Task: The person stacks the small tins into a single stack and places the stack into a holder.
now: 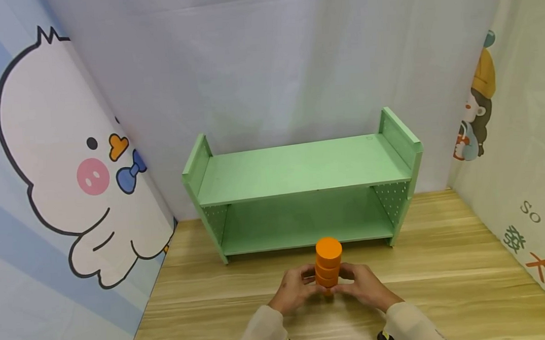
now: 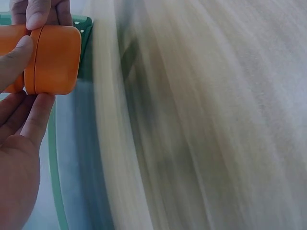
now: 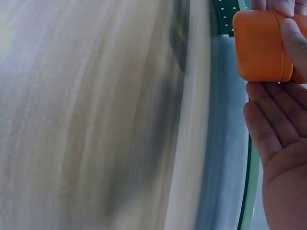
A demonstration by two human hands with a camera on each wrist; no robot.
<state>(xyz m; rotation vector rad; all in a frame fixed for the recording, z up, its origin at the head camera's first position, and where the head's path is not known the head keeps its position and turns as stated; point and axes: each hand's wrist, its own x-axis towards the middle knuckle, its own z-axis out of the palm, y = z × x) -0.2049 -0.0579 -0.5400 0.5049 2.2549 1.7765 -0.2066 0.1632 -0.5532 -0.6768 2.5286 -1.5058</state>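
A stack of orange lidded round canisters (image 1: 328, 259) stands upright in front of the shelf, between both hands. My left hand (image 1: 296, 289) grips the stack from the left, its thumb across the near side and fingers around the far side. From the right, my right hand (image 1: 365, 287) grips it in the same way. In the left wrist view an orange canister (image 2: 57, 60) shows a lid seam, with the left thumb pressed beside it. The right wrist view shows the right thumb against the orange canister (image 3: 261, 45) and fingertips touching its other side. The lowest part of the stack is partly hidden by the thumbs.
A light green two-tier shelf (image 1: 300, 169) stands behind the hands, with raised side panels and perforated sides. Beneath everything lies a wood-grain table (image 1: 205, 305). Printed cloths hang on the left and right, and a plain pale cloth (image 1: 268, 63) hangs behind the shelf.
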